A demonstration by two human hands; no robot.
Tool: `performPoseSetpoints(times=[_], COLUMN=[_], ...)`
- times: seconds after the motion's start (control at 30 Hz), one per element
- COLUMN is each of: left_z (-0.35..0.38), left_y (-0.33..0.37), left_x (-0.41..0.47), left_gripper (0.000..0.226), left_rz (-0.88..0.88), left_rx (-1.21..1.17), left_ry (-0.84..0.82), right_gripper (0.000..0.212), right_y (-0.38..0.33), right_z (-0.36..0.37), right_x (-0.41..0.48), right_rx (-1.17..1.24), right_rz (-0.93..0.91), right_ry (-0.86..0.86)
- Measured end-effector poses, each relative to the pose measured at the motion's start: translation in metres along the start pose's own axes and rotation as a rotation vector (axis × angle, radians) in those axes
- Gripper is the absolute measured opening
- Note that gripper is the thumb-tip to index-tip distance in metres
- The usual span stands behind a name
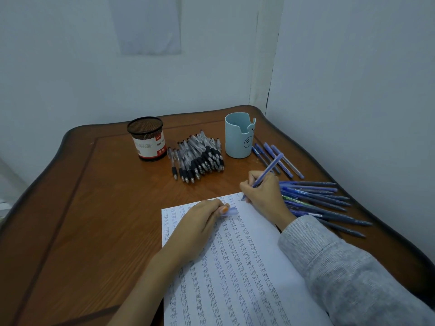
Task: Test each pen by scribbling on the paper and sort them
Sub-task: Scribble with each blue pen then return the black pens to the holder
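My right hand grips a blue pen, its tip touching the far edge of the paper. The white sheet is covered in rows of small scribbles. On that sheet my left hand pinches a translucent blue pen cap between thumb and fingers. A pile of black-grip clear pens lies at the back centre. Several blue pens lie fanned out to the right of my right hand. A few more blue pens lie beside the cup.
A black mesh pen holder with a red and white label stands at the back left. A pale blue cup with a face on it stands at the back right. The brown wooden table sits in a corner between two walls.
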State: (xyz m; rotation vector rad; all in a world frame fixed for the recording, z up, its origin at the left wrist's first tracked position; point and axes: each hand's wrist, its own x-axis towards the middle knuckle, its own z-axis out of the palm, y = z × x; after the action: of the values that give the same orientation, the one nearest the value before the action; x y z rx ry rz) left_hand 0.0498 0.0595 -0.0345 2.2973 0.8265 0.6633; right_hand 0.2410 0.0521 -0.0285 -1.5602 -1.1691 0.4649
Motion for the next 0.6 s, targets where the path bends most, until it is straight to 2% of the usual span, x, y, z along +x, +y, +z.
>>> performPoseSetpoints(times=[0.23,0.37,0.5,0.6], left_z=[0.0,-0.0004,-0.0003,-0.0007], left_y=[0.0004,0.0011,0.0001,0.002], left_x=[-0.0002,0.0004,-0.0002,-0.0001], left_gripper=[0.037,0.047,0.04,0.033], left_rz=[-0.009,-0.013,-0.007,-0.012], left_rx=[-0.031,-0.029,-0.021,-0.026], left_ry=[0.008,0.008,0.011,0.027], right_gripper=[0.026,0.023,0.025,0.027], right_y=[0.0007,0.0001,0.0008,-0.0007], right_z=[0.001,-0.0003,0.0021,0.001], right_x=[0.0005,0.0003,-0.001,-0.0007], right_rx=[0.007,0.017,-0.013,0.05], right_rz=[-0.013,-0.001,-0.033,0.008], right_ry=[-0.002,0.014,0.026,0.05])
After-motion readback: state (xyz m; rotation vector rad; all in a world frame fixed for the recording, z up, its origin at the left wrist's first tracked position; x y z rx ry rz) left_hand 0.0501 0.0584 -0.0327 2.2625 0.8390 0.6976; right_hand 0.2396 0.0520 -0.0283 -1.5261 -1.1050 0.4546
